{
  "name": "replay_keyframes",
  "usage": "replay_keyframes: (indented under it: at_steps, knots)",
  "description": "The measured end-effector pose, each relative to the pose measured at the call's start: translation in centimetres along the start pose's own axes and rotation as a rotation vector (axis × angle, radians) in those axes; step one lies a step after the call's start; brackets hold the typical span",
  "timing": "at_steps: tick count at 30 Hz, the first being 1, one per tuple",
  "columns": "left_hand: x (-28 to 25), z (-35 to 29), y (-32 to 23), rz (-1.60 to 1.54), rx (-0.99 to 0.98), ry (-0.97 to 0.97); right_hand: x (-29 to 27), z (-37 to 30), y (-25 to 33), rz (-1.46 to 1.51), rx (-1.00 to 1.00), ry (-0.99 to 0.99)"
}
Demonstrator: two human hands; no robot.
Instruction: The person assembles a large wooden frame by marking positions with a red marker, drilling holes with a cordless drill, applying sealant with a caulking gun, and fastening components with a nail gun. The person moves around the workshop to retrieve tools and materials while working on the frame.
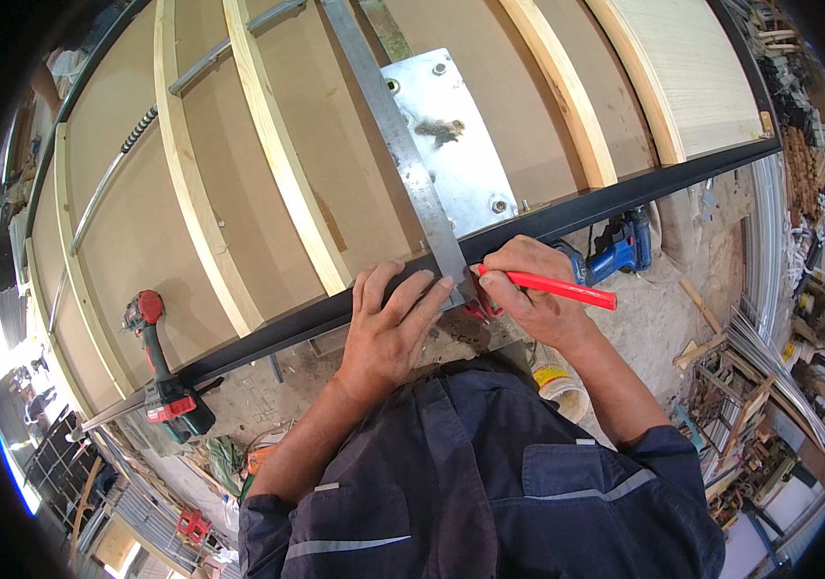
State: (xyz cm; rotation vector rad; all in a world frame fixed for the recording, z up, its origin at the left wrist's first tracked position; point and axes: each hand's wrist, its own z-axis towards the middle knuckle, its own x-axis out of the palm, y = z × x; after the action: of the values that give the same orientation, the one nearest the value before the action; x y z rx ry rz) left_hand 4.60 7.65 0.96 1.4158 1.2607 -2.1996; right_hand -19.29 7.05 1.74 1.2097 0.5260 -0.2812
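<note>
My right hand (533, 289) is closed around a red flat pencil (567, 288), its tip at the panel's black edge frame (615, 200). Beside it my left hand (388, 323) lies with fingers stretched out and apart over the same frame. Its fingertips reach the near end of a long grey steel straightedge (388, 121), which runs away from me across the panel. Under the straightedge's right side sits a shiny metal plate (466, 159) with bolts at its corners and a dark smudge. My left thumb is hidden.
Pale wooden battens (282, 145) cross the brown panel. A red-and-black cordless drill (157, 362) rests at the left near edge. Below the frame on the right lies a blue power tool (620, 251). A white bucket (562, 389) stands near my body; metal lengths and scrap crowd the right.
</note>
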Motion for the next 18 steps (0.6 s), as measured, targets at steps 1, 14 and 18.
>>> replay_keyframes:
  at_steps: [1,14,18]
  knots:
    - [-0.03,0.00,0.00,-0.002,-0.001,-0.001,0.04,-0.04,-0.01,0.021,0.031,-0.001]
    - [-0.13,0.10,-0.09,-0.014,-0.006,-0.003,0.01,-0.03,-0.23,0.001,-0.039,0.029]
    - [-0.23,0.17,-0.01,-0.008,0.005,-0.006,-0.06,-0.02,-0.16,0.082,0.089,0.040]
